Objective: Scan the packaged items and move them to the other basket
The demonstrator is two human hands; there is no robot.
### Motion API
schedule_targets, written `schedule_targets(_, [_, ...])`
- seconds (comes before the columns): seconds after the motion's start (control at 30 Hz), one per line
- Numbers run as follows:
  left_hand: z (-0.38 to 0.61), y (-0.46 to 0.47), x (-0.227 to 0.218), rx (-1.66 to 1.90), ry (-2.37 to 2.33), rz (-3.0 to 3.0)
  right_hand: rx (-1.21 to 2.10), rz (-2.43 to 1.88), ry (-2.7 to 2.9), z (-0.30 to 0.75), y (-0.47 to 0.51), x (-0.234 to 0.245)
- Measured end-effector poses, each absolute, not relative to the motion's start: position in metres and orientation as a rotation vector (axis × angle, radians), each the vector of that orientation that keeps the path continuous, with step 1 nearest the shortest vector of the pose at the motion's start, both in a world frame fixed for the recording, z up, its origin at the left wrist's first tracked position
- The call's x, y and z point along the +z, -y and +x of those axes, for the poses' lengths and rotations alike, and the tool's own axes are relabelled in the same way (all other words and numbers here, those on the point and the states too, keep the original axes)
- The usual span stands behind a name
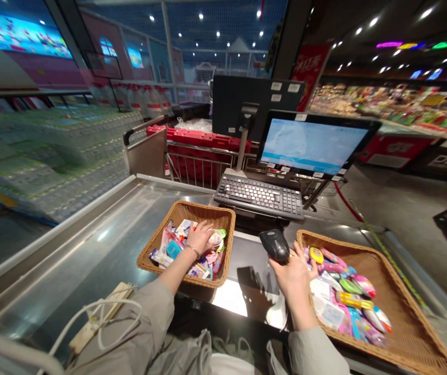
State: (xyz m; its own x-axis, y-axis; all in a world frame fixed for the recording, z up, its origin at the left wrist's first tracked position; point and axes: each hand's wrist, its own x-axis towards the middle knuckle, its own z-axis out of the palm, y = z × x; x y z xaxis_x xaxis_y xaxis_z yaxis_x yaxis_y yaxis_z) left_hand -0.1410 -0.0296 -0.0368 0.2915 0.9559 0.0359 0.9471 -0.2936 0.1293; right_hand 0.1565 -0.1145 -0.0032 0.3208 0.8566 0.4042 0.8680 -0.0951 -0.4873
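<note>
My left hand [200, 238] reaches into a brown wicker basket [149, 240] of small packaged goods. Its fingers curl down at a small whitish round item [215, 239], and what they grip is partly hidden. A light blue packet [174, 250] and other colourful packs lie around it. My right hand [294, 276] holds a black barcode scanner [275, 245], whose head points away from me over the counter. Just right of that hand, a larger wicker basket [406, 307] contains several small goods, among them a round yellow item [316, 255] and a yellow tube [353, 300].
A black keyboard [260, 197] and a lit monitor [311, 143] stand behind the baskets on the metal counter [117, 229]. A power strip [98, 317] with white cables lies at the near left. Beyond are a metal cart [195, 164] and stacked bottle packs [71, 140].
</note>
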Motion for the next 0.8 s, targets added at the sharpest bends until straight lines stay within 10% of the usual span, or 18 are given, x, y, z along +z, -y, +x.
schedule_targets(0.8, [-0.110, 0.027, 0.004, 0.641, -1.914, 2.532, -0.080, -1.816, 1.696, 0.145, 0.115, 0.014])
